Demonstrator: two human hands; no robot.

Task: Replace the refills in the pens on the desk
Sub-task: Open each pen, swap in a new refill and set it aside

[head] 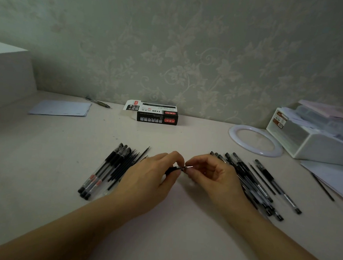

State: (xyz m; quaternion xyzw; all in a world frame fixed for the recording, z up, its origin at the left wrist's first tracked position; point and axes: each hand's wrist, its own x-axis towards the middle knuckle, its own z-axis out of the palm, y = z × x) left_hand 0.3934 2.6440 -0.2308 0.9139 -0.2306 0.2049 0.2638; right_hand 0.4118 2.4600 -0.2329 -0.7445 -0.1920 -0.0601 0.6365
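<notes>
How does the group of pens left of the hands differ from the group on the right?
The left group is small and tidy: a few capped pens lying parallel, with thin bare refills beside them. The right group is larger and looser, its pens overlapping, with one pen and a refill lying apart on its far side. The left group leans toward the right, the right group toward the left. Both hold black-capped clear pens on the desk.

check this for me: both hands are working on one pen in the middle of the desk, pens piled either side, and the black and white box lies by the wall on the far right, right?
Not quite. The head view shows the black and white box by the wall at the centre, not the far right. The rest holds: left hand and right hand work one pen between the left pile and the right pile.
</notes>
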